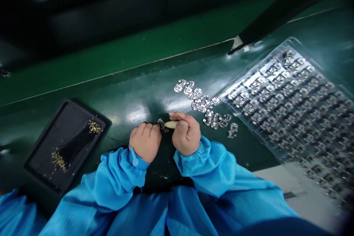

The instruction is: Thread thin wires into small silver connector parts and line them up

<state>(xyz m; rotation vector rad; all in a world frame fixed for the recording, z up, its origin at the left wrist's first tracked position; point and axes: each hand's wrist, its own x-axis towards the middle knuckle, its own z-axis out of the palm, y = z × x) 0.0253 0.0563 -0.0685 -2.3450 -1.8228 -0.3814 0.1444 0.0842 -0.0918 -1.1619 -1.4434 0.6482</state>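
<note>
My left hand [145,141] is curled into a loose fist on the dark green table, its fingertips pinching a small circuit part [163,125]. Close beside it, my right hand [186,132] grips a pale stick-like tool [172,124] whose tip touches that part. Both wrists come out of blue sleeves. Just beyond my right hand lies a loose scatter of small silver circuit parts [204,105].
A clear plastic tray [293,99] filled with rows of several small circuit parts lies at the right. A black tray [65,143] holding tiny gold pieces sits at the left. A green ledge [110,59] runs along the back, and a white sheet [298,191] lies at lower right.
</note>
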